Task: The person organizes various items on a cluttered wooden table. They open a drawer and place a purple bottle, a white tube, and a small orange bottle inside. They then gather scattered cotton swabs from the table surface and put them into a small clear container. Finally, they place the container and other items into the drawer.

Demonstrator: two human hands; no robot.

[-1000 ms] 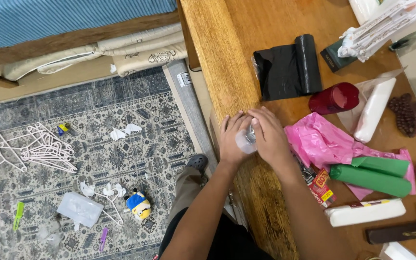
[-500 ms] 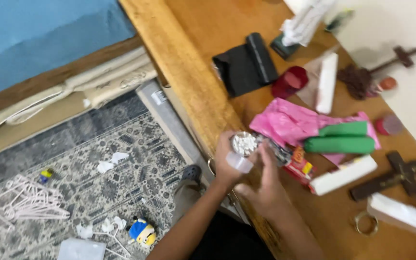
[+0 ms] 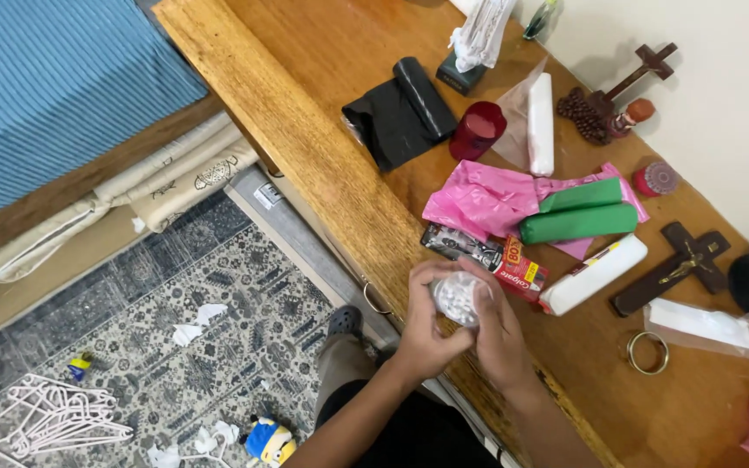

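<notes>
Both my hands hold a small clear round container (image 3: 457,299) full of small white pieces, just above the wooden table's front edge (image 3: 322,165). My left hand (image 3: 420,334) wraps it from the left and below. My right hand (image 3: 503,334) cups it from the right, fingers over its top. Just beyond the hands lie a red carton (image 3: 522,270) and a dark wrapped packet (image 3: 459,245).
On the table lie a pink plastic bag (image 3: 478,204), two green rolls (image 3: 578,221), a white tube (image 3: 595,273), a black bag roll (image 3: 400,113), a dark red cup (image 3: 477,132), two wooden crosses (image 3: 674,269) and a metal ring (image 3: 648,353). A patterned rug (image 3: 175,364) holds white hangers (image 3: 45,416), a toy and paper scraps.
One hand held the container up with the other below it; now both hands close around it. The view has swung, so the table items appear shifted.
</notes>
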